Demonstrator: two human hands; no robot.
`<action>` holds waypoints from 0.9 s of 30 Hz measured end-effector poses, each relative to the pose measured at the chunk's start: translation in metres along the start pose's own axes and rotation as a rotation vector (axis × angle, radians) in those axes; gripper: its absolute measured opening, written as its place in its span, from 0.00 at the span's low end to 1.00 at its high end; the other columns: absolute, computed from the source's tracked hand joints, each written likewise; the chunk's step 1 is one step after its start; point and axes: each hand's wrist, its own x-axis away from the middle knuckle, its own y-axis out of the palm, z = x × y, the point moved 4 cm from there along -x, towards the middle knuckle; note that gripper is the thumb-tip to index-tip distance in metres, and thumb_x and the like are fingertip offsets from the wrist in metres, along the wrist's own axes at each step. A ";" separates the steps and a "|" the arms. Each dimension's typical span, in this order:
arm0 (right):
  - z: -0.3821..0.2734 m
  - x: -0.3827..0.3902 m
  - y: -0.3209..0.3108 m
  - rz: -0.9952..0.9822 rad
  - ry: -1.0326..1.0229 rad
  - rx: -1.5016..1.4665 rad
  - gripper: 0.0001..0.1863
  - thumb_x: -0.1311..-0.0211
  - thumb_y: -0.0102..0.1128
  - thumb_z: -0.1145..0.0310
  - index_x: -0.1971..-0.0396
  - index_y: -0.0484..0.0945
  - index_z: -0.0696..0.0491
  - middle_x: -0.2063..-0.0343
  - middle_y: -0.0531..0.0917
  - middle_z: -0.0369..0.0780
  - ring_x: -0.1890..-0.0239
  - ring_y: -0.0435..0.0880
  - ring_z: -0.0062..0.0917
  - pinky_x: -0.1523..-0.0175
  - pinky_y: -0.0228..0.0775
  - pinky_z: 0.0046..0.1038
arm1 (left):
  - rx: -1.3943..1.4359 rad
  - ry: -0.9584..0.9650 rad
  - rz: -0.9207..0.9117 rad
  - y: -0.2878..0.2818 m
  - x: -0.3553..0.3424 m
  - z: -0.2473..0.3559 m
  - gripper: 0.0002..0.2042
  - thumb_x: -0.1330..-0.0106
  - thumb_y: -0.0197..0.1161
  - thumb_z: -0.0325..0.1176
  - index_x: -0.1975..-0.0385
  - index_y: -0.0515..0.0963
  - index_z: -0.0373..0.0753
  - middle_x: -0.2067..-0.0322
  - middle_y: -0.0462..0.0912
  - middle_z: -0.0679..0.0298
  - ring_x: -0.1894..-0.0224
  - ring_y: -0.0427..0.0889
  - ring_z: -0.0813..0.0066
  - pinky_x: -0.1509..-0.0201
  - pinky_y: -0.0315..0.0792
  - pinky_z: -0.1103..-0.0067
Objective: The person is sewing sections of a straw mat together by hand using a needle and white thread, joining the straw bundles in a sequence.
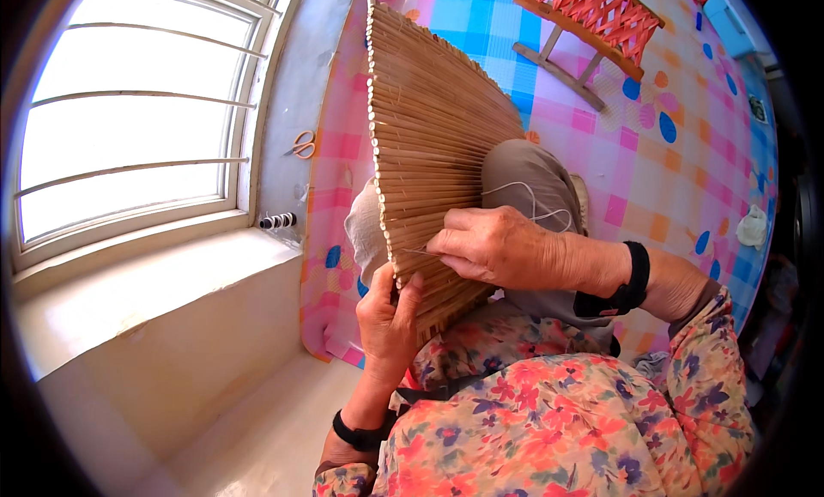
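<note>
A mat of straw-coloured stalks (429, 111), laid side by side with pale cut ends along its left edge, leans across my knees. Around the near end of that edge my left hand (388, 312) is closed, thumb on the face and fingers behind. Just right of it, my right hand (493, 246) pinches a thin thread (418, 252) that runs to the stalk ends. Whether a needle is between those fingers is hidden. A loose white cord (536, 203) curls over my grey trouser leg (528, 175) beyond my right hand.
Scissors (303, 145) and a dark-and-white striped spool (278, 221) lie beside the barred window (137, 111) at left. A low stool with a red woven seat (592, 16) stands ahead on the checked floor covering (635, 171). A crumpled white bag (752, 227) lies far right.
</note>
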 end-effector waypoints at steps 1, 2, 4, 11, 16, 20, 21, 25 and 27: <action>0.002 -0.003 0.001 0.024 0.027 -0.029 0.06 0.41 0.59 0.70 0.66 0.77 0.54 0.71 0.77 0.43 0.65 0.81 0.39 0.62 0.76 0.37 | 0.014 -0.003 0.012 -0.001 -0.003 0.004 0.10 0.31 0.60 0.29 0.53 0.75 0.33 0.71 0.79 0.63 0.69 0.73 0.80 0.63 0.71 0.81; 0.004 -0.006 0.002 0.047 0.054 -0.058 0.06 0.41 0.59 0.71 0.65 0.78 0.54 0.71 0.78 0.43 0.65 0.81 0.39 0.62 0.76 0.37 | 0.031 -0.007 0.017 -0.003 -0.006 0.004 0.10 0.31 0.60 0.29 0.53 0.75 0.33 0.70 0.80 0.64 0.68 0.73 0.81 0.62 0.71 0.82; 0.006 -0.015 0.001 0.112 0.068 -0.092 0.07 0.42 0.60 0.72 0.63 0.79 0.54 0.72 0.77 0.43 0.67 0.81 0.39 0.63 0.74 0.35 | 0.068 -0.004 0.031 -0.008 -0.013 0.006 0.11 0.30 0.59 0.30 0.52 0.75 0.32 0.68 0.80 0.65 0.66 0.73 0.82 0.59 0.71 0.82; 0.018 -0.037 0.002 0.070 0.073 -0.332 0.08 0.38 0.60 0.71 0.60 0.80 0.54 0.72 0.77 0.43 0.65 0.80 0.38 0.60 0.72 0.33 | 0.135 -0.080 0.012 -0.025 -0.024 0.009 0.12 0.29 0.58 0.31 0.51 0.75 0.31 0.62 0.81 0.65 0.59 0.73 0.84 0.52 0.70 0.84; 0.012 -0.042 0.009 0.050 0.040 -0.237 0.09 0.37 0.59 0.67 0.59 0.81 0.52 0.71 0.78 0.44 0.65 0.81 0.40 0.61 0.74 0.35 | 0.210 -0.129 0.030 -0.029 -0.024 0.003 0.12 0.29 0.57 0.31 0.51 0.75 0.31 0.61 0.81 0.66 0.58 0.74 0.84 0.52 0.70 0.84; 0.015 -0.045 0.014 0.050 0.019 -0.197 0.09 0.36 0.58 0.66 0.58 0.81 0.49 0.72 0.78 0.44 0.66 0.81 0.41 0.62 0.75 0.37 | 0.203 -0.131 0.017 -0.032 -0.024 0.004 0.12 0.28 0.57 0.31 0.50 0.75 0.31 0.61 0.81 0.67 0.59 0.74 0.84 0.52 0.70 0.84; 0.016 -0.045 0.014 0.034 0.021 -0.197 0.10 0.35 0.57 0.66 0.57 0.81 0.49 0.72 0.78 0.44 0.66 0.81 0.41 0.62 0.75 0.37 | 0.198 -0.131 0.011 -0.032 -0.024 0.005 0.12 0.28 0.57 0.31 0.50 0.75 0.31 0.61 0.81 0.67 0.59 0.74 0.84 0.52 0.70 0.84; 0.017 -0.047 0.012 -0.014 0.024 -0.224 0.10 0.34 0.56 0.67 0.56 0.81 0.49 0.72 0.78 0.45 0.66 0.81 0.42 0.62 0.75 0.37 | 0.214 -0.138 0.013 -0.034 -0.024 0.005 0.13 0.29 0.58 0.31 0.49 0.75 0.31 0.61 0.81 0.68 0.58 0.74 0.85 0.52 0.70 0.85; 0.019 -0.047 0.012 -0.032 0.015 -0.246 0.10 0.34 0.54 0.67 0.56 0.81 0.49 0.72 0.78 0.45 0.66 0.82 0.42 0.62 0.75 0.37 | 0.229 -0.139 0.017 -0.033 -0.024 0.006 0.13 0.29 0.58 0.31 0.49 0.75 0.31 0.61 0.81 0.68 0.58 0.74 0.85 0.52 0.70 0.85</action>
